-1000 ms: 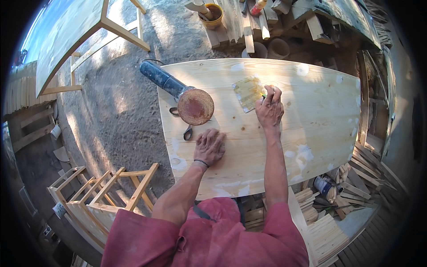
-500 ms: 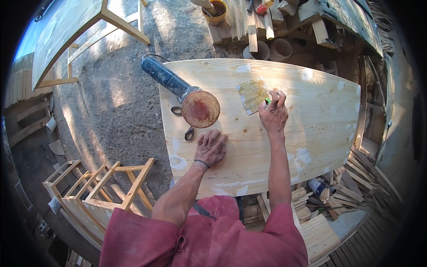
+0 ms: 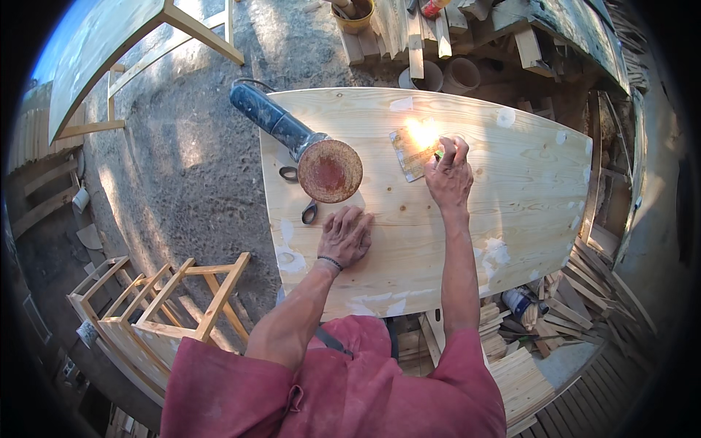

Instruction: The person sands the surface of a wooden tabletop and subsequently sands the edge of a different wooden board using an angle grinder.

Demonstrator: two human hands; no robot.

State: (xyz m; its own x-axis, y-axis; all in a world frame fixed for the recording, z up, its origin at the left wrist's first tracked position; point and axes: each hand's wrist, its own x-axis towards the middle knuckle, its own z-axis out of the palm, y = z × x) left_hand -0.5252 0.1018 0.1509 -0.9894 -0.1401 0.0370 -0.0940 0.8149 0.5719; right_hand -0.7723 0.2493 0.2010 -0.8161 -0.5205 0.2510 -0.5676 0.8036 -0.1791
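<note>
Head view.

One pale wood desk [image 3: 409, 248], its top marked with white patches [image 3: 496, 252].

Right hand [image 3: 449, 175]: grip pinching a small green item [image 3: 438, 155] between thumb and fingers, at the right edge of the square.

One square [image 3: 411, 159], thin, yellowish brown, lying on the far half of the desk, slightly askew to its edge. One bright spot [image 3: 423, 133] at the square's upper part; whether flame or glare cannot be told.

Left hand [image 3: 347, 235]: palm down on the desk, grip loosely spread. One dark bracelet [image 3: 330, 261] at the wrist.

One sander [image 3: 269, 113], blue, at the desk's left end, reddish round disc [image 3: 331, 171] turned up. One pair of scissors [image 3: 309, 212], dark handles, partly hidden by the disc, near the left fingertips.

Beyond the desk: one yellow bucket [image 3: 355, 25] beside stacked timber [image 3: 415, 58]; two pots [image 3: 461, 76].

At left: one wood frame [image 3: 223, 296].

At lower right: one tin [image 3: 515, 301], scrap wood [image 3: 577, 310], stacked planks [image 3: 522, 387].
</note>
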